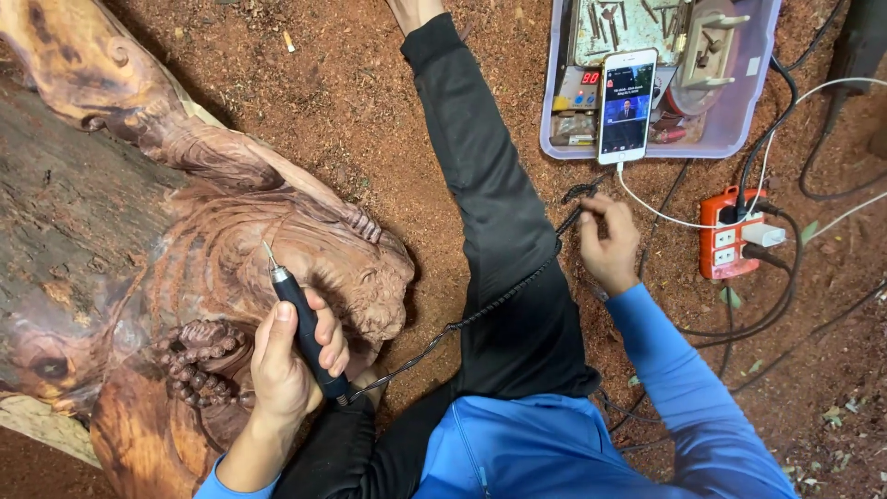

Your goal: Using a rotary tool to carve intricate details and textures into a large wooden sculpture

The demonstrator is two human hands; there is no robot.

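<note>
My left hand (pixel 286 356) grips a black rotary carving tool (pixel 300 319) with its thin metal bit pointing up at a large reddish wood carving (pixel 231 249) of a figure with carved beads. A black braided cable (pixel 462 319) runs from the tool's base across my black trouser leg (pixel 499 240) to my right hand (pixel 610 245). That hand pinches the cable near its upper end, over the sawdust ground. Both arms wear blue sleeves.
A clear plastic box (pixel 739 129) with metal tools and a small red digital display sits at the top, a lit phone (pixel 626 103) leaning on it. An orange power strip (pixel 730 236) with plugs and several cables lies at right. Sawdust covers the ground (pixel 351 102).
</note>
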